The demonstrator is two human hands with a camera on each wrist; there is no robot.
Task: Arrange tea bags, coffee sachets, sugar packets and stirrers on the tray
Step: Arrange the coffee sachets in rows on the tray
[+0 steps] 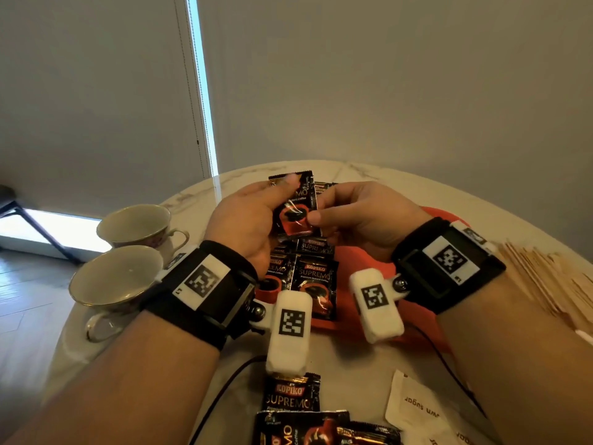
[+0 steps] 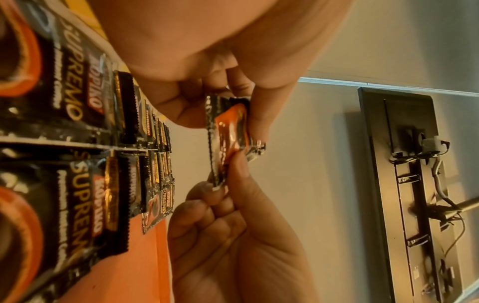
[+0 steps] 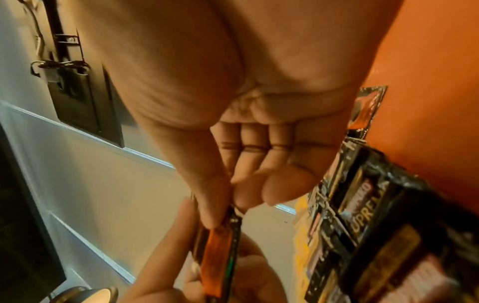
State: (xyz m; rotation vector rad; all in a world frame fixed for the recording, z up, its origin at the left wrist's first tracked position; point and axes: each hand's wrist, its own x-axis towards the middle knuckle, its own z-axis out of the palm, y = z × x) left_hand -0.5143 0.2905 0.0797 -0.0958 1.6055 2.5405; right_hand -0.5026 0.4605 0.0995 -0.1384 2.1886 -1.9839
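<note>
Landmark = orange tray (image 1: 426,216) on the marble table (image 1: 369,358). Left of the tray: two empty teacups (image 1: 117,279), not in play. Over the tray's far-left part, left hand (image 1: 247,220) has thumb and fingers curled round a Kopiko Supremo coffee sachet (image 1: 295,207), held up off the tray, long axis running roughly away from the person. Right hand (image 1: 362,216) pinches the same sachet's lower right corner between thumb and fingertips; the left wrist view shows both clamped on it from opposite ends. Directly below the held sachet, a double row of laid sachets (image 1: 313,277) overlaps down the tray's left side. Key relation: the held sachet is straight above the row's far end with its axis already matching, so I'd guess a short lowering does it; both hands equally near. Near edge of the table, short of the tray: loose sachets (image 1: 290,396), then a brown sugar packet (image 1: 414,409). Right of the tray: wooden stirrers (image 1: 539,277), not yet on it.
</note>
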